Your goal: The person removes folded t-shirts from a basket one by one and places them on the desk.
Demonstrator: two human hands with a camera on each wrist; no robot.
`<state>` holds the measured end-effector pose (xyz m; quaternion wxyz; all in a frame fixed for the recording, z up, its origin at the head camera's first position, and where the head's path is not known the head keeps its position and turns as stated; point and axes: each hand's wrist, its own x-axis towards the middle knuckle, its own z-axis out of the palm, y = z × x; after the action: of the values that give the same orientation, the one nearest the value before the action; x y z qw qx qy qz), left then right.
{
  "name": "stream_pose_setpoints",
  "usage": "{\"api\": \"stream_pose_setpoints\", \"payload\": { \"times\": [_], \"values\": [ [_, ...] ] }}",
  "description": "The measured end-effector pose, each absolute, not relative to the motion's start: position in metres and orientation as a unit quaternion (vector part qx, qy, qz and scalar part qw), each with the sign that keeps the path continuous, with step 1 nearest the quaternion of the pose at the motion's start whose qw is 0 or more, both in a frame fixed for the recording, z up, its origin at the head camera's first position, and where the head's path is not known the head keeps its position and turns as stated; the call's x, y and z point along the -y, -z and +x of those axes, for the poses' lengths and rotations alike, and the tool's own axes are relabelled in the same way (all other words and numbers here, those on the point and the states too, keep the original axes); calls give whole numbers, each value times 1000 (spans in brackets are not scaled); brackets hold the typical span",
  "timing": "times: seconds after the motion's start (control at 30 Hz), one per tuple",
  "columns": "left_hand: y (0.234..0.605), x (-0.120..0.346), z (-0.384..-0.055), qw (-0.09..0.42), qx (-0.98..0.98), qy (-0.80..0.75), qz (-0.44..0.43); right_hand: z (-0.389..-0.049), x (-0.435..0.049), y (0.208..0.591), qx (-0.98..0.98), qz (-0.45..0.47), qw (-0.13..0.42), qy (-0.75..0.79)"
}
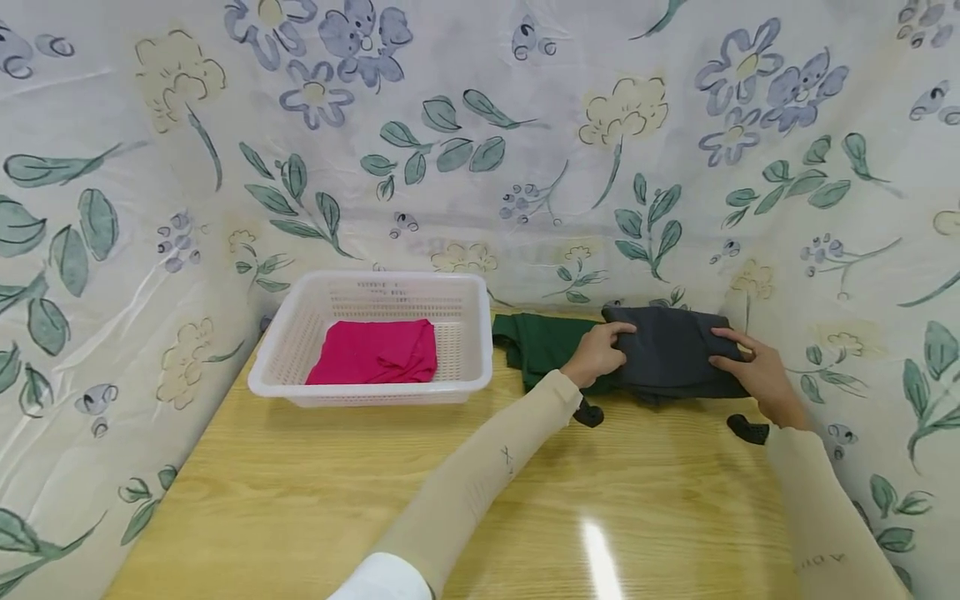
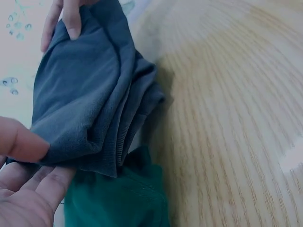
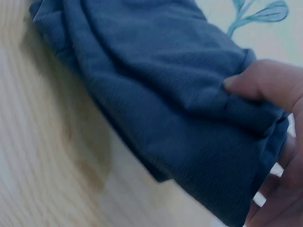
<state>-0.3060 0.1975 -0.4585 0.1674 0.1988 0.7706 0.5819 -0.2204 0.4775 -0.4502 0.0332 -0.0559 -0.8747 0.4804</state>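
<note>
A folded dark grey cloth garment (image 1: 671,350) is held between both hands at the back right of the table. My left hand (image 1: 597,354) pinches its left edge, with the thumb on top and the fingers beneath in the left wrist view. At the opposite end my right hand (image 1: 761,379) grips the folded layers, its thumb (image 3: 255,85) pressing on the upper side. Several stacked folds show along the near side. A dark green cloth (image 2: 118,198) lies on the table under the grey garment's left end, partly covered by it.
To the left stands a white plastic basket (image 1: 483,333) holding a folded bright pink cloth (image 1: 375,352). Small black objects lie near each hand, one (image 1: 588,413) below the left and one (image 1: 747,429) by the right wrist. Floral sheeting (image 1: 480,208) rises behind the wooden table (image 1: 637,500).
</note>
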Motion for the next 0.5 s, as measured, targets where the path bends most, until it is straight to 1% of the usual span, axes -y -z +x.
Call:
{"api": "stream_pose_setpoints", "payload": {
  "times": [0.33,0.5],
  "values": [
    [463,-196,-308,186,-758,-601,173,-231,-470,461,875,-61,45,-479],
    [465,-200,-308,212,-768,-576,180,-232,-472,466,885,-74,46,-457]
  ]
}}
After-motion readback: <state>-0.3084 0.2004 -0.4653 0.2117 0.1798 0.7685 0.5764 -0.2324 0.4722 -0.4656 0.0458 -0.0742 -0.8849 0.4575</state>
